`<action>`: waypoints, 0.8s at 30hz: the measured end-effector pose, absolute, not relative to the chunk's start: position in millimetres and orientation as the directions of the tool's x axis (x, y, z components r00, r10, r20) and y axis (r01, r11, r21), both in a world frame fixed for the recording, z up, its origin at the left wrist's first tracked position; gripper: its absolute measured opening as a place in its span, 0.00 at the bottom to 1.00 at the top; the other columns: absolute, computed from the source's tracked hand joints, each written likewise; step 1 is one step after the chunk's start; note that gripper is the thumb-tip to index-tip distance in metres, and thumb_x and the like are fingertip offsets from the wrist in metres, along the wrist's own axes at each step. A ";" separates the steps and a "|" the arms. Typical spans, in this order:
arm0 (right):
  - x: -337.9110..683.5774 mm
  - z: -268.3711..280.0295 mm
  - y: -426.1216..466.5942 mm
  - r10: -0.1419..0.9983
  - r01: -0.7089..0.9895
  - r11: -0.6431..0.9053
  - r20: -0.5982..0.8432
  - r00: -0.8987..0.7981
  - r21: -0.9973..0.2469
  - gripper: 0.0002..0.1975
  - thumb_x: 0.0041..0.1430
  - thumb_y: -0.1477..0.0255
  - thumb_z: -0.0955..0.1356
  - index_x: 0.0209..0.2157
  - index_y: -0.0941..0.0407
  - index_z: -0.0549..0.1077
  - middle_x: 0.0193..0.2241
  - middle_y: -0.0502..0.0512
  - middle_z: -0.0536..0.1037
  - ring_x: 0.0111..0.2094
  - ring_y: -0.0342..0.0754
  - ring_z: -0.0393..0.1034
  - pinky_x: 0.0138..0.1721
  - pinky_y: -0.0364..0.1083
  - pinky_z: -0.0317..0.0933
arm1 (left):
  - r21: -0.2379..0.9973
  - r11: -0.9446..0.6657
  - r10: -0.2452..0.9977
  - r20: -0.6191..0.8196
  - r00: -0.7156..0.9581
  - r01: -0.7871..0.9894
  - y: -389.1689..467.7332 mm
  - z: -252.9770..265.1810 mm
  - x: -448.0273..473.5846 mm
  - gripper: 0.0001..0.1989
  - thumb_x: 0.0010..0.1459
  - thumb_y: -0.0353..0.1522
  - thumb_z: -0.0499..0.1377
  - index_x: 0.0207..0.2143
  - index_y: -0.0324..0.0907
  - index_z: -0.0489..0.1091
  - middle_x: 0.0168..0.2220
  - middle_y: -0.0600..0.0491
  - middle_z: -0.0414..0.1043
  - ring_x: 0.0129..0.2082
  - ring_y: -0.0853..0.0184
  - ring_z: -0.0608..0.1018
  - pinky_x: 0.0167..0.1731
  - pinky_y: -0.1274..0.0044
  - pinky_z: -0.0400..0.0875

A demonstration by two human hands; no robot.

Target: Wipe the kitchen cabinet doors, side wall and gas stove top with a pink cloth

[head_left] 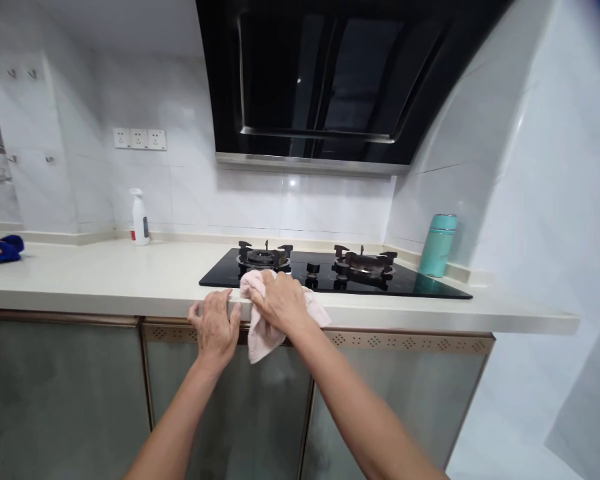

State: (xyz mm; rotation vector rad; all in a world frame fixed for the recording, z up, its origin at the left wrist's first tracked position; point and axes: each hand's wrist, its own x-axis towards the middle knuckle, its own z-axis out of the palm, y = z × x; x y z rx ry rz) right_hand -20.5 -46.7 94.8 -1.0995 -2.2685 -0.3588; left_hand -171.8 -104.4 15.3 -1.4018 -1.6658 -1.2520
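My right hand (281, 300) grips a pale pink cloth (265, 340) at the front edge of the gas hob (310, 283), in front of its left burner (263, 259). Part of the cloth hangs down over the counter's edge. To the left, my left hand (216, 323) rests on the edge of the white countertop (105, 277), fingers apart and holding nothing. The right burner (364, 263) and a black control knob (313, 269) are beyond my right hand.
A turquoise flask (437, 245) stands at the hob's right end. A white spray bottle (139, 219) is against the back wall, and a dark blue cloth (5, 249) lies far left. The black range hood (320, 80) overhangs the hob; cabinet doors (60, 393) are below.
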 end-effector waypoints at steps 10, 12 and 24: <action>-2.7 114.1 -23.2 0.476 0.276 0.849 0.426 -0.769 -0.451 0.37 0.69 0.48 0.58 0.71 0.53 0.52 0.67 0.64 0.63 0.64 0.56 0.63 0.62 0.55 0.57 | 0.304 -0.047 0.445 0.859 -0.252 0.952 -114.7 15.3 -176.5 0.27 0.70 0.43 0.47 0.68 0.43 0.56 0.60 0.41 0.71 0.61 0.56 0.71 0.63 0.57 0.51; 22.0 117.6 -18.2 0.485 0.239 0.844 0.492 -0.724 -0.480 0.36 0.70 0.49 0.56 0.71 0.53 0.52 0.68 0.63 0.63 0.64 0.55 0.63 0.63 0.56 0.57 | 0.330 -0.048 0.430 0.859 -0.279 0.943 -121.7 21.3 -172.7 0.30 0.70 0.45 0.47 0.69 0.43 0.54 0.64 0.39 0.66 0.64 0.54 0.68 0.63 0.57 0.53; 86.2 46.0 41.7 0.426 0.630 0.757 0.601 -0.676 0.172 0.26 0.73 0.64 0.53 0.57 0.55 0.75 0.60 0.61 0.75 0.61 0.56 0.68 0.60 0.56 0.63 | -0.264 -0.115 0.518 0.807 0.284 0.958 -69.3 48.6 -116.9 0.24 0.61 0.53 0.59 0.52 0.50 0.74 0.52 0.45 0.75 0.57 0.47 0.70 0.55 0.51 0.56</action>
